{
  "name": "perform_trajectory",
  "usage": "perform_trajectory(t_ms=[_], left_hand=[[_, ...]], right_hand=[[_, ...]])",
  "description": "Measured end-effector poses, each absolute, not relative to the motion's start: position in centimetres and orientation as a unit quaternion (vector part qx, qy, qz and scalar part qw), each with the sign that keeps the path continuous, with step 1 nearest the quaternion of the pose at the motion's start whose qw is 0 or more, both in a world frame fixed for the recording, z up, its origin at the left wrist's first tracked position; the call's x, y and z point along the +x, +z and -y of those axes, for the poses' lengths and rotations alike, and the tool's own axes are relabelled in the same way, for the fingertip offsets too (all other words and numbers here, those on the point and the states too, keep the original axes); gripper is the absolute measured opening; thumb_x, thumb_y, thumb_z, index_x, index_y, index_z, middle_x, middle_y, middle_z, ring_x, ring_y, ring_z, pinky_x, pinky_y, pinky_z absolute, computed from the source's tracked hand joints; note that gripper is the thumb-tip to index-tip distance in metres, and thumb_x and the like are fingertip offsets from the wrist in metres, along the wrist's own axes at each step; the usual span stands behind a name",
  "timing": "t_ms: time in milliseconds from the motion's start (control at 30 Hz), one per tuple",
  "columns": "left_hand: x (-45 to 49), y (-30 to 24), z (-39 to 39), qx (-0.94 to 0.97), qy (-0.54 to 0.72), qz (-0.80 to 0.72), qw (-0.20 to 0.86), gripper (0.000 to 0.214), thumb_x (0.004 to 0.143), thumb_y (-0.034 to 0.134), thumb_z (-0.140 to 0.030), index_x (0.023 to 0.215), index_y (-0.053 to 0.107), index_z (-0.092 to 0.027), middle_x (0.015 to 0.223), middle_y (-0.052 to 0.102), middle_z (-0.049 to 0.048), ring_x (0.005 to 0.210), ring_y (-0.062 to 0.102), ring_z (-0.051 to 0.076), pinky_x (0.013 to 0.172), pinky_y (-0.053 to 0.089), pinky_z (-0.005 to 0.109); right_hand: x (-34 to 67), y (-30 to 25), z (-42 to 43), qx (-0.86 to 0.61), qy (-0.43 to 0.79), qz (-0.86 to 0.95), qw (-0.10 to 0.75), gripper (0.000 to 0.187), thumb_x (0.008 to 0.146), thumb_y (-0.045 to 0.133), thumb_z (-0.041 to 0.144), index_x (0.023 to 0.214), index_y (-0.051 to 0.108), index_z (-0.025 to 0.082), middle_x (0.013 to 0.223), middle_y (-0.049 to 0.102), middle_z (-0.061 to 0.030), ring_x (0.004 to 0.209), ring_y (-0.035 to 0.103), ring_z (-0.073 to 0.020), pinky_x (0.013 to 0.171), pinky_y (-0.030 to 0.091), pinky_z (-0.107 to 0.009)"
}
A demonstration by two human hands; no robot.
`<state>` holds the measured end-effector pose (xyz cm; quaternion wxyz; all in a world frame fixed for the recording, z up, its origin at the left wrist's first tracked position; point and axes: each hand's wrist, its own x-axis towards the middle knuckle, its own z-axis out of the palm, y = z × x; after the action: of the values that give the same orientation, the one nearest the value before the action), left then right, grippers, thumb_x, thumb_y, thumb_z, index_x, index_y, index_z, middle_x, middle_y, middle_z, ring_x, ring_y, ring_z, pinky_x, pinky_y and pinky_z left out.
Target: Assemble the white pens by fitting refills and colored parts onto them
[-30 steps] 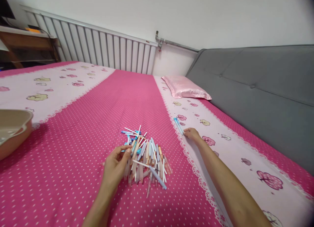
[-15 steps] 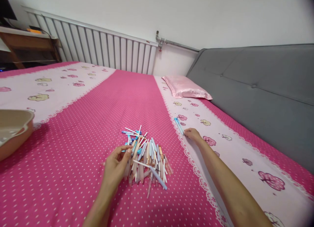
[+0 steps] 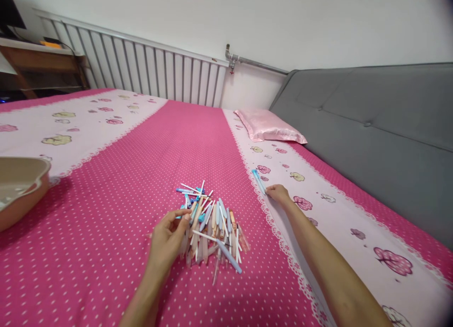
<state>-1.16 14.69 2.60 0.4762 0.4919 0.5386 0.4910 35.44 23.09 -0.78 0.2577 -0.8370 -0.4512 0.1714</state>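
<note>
A loose pile of pens and white sticks (image 3: 215, 228) lies on the pink dotted bedcover, in pale blue, peach, clear and bright blue. At the pile's left side is my left hand (image 3: 170, 232), thumb and forefinger closed together over the pens; whatever is between the tips is hidden. To the right, on the white printed strip, my right hand (image 3: 278, 194) pinches the near end of a light-blue pen (image 3: 259, 180). A second slim blue piece seems to lie alongside it. One grey-blue pen (image 3: 230, 257) rests slantwise on the pile's near edge.
A pinkish basin (image 3: 24, 195) with a beige inside stands at the left edge. A pink satin pillow (image 3: 269, 125) lies farther back, beside the grey padded headboard (image 3: 371, 110). Behind the bed are a white radiator (image 3: 141, 62) and a wooden desk (image 3: 42, 60).
</note>
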Motion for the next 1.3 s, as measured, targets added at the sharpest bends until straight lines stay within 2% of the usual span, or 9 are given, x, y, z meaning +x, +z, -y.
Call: perform_trajectory(t_ms=[200, 333, 467, 567, 667, 800, 1033, 1167, 1300], left_hand=[[-1.3, 2.4, -14.7, 0.500, 0.495, -0.534, 0.469, 0.041, 0.067, 0.062, -0.046, 0.093, 0.063, -0.014, 0.068, 0.063, 0.0040, 0.051, 0.050, 0.010, 0.046, 0.036, 0.019], [-1.3, 2.7, -14.6, 0.491, 0.500, -0.528, 0.481, 0.042, 0.067, 0.063, -0.046, 0.093, 0.063, -0.014, 0.076, 0.066, 0.0068, 0.053, 0.053, 0.011, 0.047, 0.039, 0.021], [-1.2, 2.9, -14.6, 0.479, 0.516, -0.524, 0.480, 0.042, 0.066, 0.064, -0.046, 0.092, 0.064, -0.013, 0.078, 0.066, 0.0080, 0.056, 0.056, 0.013, 0.049, 0.041, 0.022], [-1.3, 2.8, -14.7, 0.476, 0.535, -0.512, 0.474, 0.042, 0.064, 0.065, -0.046, 0.090, 0.064, -0.013, 0.071, 0.065, 0.0065, 0.059, 0.057, 0.015, 0.051, 0.043, 0.023], [-1.4, 2.9, -14.9, 0.485, 0.553, -0.507, 0.448, 0.040, 0.066, 0.063, -0.046, 0.089, 0.064, -0.013, 0.070, 0.064, 0.0051, 0.058, 0.057, 0.014, 0.053, 0.043, 0.023], [-1.6, 4.1, -14.6, 0.525, 0.581, -0.514, 0.349, 0.034, 0.072, 0.058, -0.043, 0.089, 0.064, -0.015, 0.074, 0.063, 0.0041, 0.062, 0.057, 0.014, 0.058, 0.044, 0.024], [-4.2, 6.4, -10.7, 0.596, 0.595, -0.536, 0.052, 0.027, 0.080, 0.047, -0.034, 0.093, 0.062, -0.014, 0.092, 0.061, 0.0078, 0.077, 0.057, 0.016, 0.075, 0.047, 0.030], [-9.2, 5.1, -6.8, 0.655, 0.459, -0.599, -0.041, 0.038, 0.084, 0.039, -0.034, 0.110, 0.056, -0.013, 0.112, 0.057, 0.0130, 0.107, 0.050, 0.022, 0.094, 0.038, 0.034], [-15.3, 2.5, -3.5, 0.658, 0.259, -0.704, -0.065, 0.056, 0.085, 0.031, -0.041, 0.126, 0.044, -0.005, 0.130, 0.044, 0.0218, 0.122, 0.038, 0.031, 0.101, 0.029, 0.042]], right_hand=[[35.6, -1.1, -23.1, -0.832, 0.151, 0.466, 0.261, 0.018, 0.066, 0.055, 0.029, 0.067, 0.067, 0.015, 0.058, 0.063, -0.0017, 0.059, 0.058, -0.0150, 0.053, 0.037, -0.021], [35.7, -1.3, -22.1, -0.831, 0.116, 0.476, 0.263, 0.031, 0.073, 0.047, 0.039, 0.073, 0.066, 0.014, 0.062, 0.064, -0.0035, 0.064, 0.059, -0.0176, 0.058, 0.040, -0.023], [36.1, -2.3, -17.9, -0.841, 0.059, 0.472, 0.258, 0.040, 0.079, 0.037, 0.037, 0.095, 0.063, 0.011, 0.093, 0.066, -0.0127, 0.089, 0.059, -0.0242, 0.079, 0.042, -0.032], [37.5, -3.7, -12.2, -0.850, 0.018, 0.471, 0.237, 0.047, 0.080, 0.037, 0.034, 0.112, 0.056, 0.007, 0.120, 0.054, -0.0184, 0.116, 0.045, -0.0280, 0.099, 0.029, -0.039], [39.9, -4.9, -4.9, -0.894, -0.017, 0.430, 0.128, 0.058, 0.085, 0.024, 0.043, 0.127, 0.045, 0.009, 0.133, 0.044, -0.0168, 0.126, 0.034, -0.0279, 0.104, 0.023, -0.041], [41.9, -5.1, 4.9, -0.955, -0.010, 0.289, 0.064, 0.065, 0.083, 0.020, 0.056, 0.137, 0.032, 0.022, 0.144, 0.027, -0.0117, 0.129, 0.027, -0.0327, 0.103, 0.020, -0.050], [38.8, -4.2, 13.1, -0.967, -0.033, 0.238, 0.086, 0.071, 0.080, 0.020, 0.061, 0.137, 0.032, 0.019, 0.140, 0.034, -0.0149, 0.125, 0.031, -0.0360, 0.101, 0.020, -0.051], [37.5, -3.6, 13.3, -0.965, -0.069, 0.232, 0.106, 0.068, 0.081, 0.021, 0.058, 0.132, 0.041, 0.018, 0.136, 0.039, -0.0172, 0.123, 0.035, -0.0373, 0.098, 0.024, -0.053], [37.2, -3.4, 13.5, -0.961, -0.085, 0.224, 0.137, 0.064, 0.082, 0.020, 0.056, 0.129, 0.044, 0.019, 0.132, 0.043, -0.0178, 0.120, 0.037, -0.0377, 0.096, 0.025, -0.055]])
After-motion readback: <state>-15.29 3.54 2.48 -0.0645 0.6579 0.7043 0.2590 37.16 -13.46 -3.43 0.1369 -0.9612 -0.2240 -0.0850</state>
